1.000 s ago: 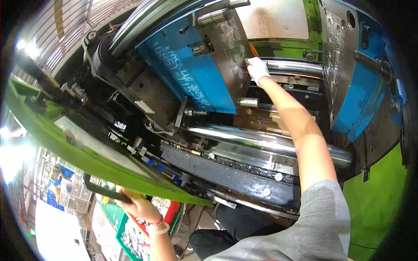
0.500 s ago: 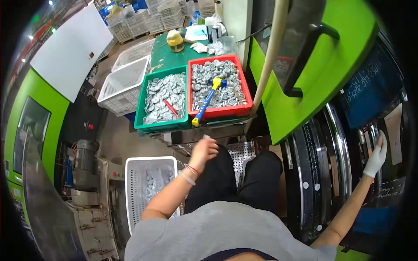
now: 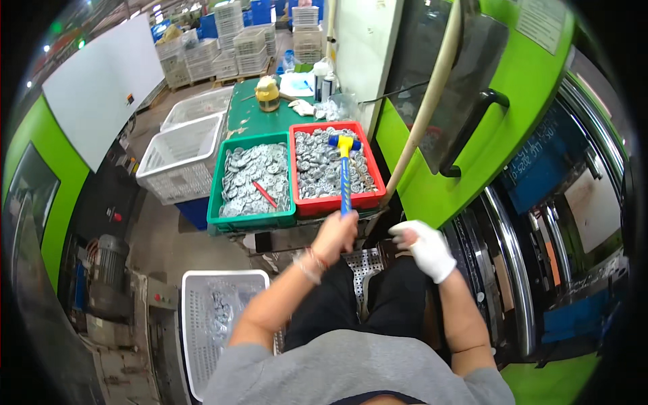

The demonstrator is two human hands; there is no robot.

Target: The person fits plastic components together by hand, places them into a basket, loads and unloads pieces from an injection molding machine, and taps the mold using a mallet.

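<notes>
My bare left hand (image 3: 334, 237), with bands at the wrist, is closed round the lower end of a hammer (image 3: 345, 177) with a blue and yellow handle. The hammer's yellow and blue head lies over the red bin (image 3: 341, 204), which is full of small round grey metal parts (image 3: 320, 165). My right hand (image 3: 426, 251), in a white glove with some bare skin showing at the fingers, hangs above my right knee. Its fingers reach left, apart from the hammer, and nothing shows in them. Left of the red bin, a green bin (image 3: 253, 221) holds similar parts and a red pen-like tool (image 3: 265, 194).
A green machine door (image 3: 486, 135) with a black handle stands at the right, beside metal bars (image 3: 509, 243). White crates (image 3: 179, 158) sit left of the green table (image 3: 250, 121). Another white crate (image 3: 192, 324) with plastic bags is by my left elbow. A jar (image 3: 268, 98) stands farther back.
My left hand has moved forward and taken hold of the hammer, whose handle has swung right. My right hand has come from the machine at far right to above my knee. The view has shifted.
</notes>
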